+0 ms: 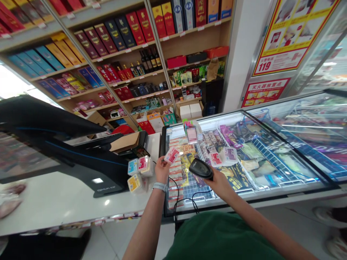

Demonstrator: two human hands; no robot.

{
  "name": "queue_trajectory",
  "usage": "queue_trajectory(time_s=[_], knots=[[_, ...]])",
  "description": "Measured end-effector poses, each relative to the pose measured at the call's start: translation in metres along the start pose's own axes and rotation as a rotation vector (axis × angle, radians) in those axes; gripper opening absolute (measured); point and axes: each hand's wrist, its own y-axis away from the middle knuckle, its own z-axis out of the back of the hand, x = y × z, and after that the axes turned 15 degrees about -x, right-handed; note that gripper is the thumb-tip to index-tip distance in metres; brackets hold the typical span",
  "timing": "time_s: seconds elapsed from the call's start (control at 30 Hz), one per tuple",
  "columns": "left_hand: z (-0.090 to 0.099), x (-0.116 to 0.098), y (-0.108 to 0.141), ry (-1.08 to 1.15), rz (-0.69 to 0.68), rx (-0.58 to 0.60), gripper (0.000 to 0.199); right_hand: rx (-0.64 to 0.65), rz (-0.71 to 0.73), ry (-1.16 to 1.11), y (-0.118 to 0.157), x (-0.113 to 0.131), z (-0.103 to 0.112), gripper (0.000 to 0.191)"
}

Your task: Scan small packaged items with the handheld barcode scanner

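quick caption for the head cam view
At a shop counter, the right hand holds a black handheld scanner near a small pack in the left hand, over a glass-topped freezer

Inspection finds the left hand [162, 169] holding a pink-and-white packet [171, 155] upright, and the right hand [217, 182] gripping a black handheld barcode scanner [201, 169] near it. Several small packs [137, 173] stand on the white desk [67, 202], beside a glass-topped freezer [244, 198].
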Motion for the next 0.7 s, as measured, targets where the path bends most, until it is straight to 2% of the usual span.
queue_trajectory(time_s=[0.1, 0.43, 0.7], knots=[[-0.003, 0.002, 0.0, 0.036, 0.07, 0.042, 0.048, 0.001, -0.006, -0.002, -0.001, -0.003, 0.0, 0.045], [-0.016, 0.009, 0.014, 0.028, 0.434, 0.028, 0.042, -0.025, -0.022, 0.032, 0.0, -0.007, 0.002, 0.044], [-0.038, 0.017, 0.035, 0.094, 0.693, 0.208, 0.027, -0.048, -0.054, 0.045, 0.001, -0.011, 0.007, 0.039]])
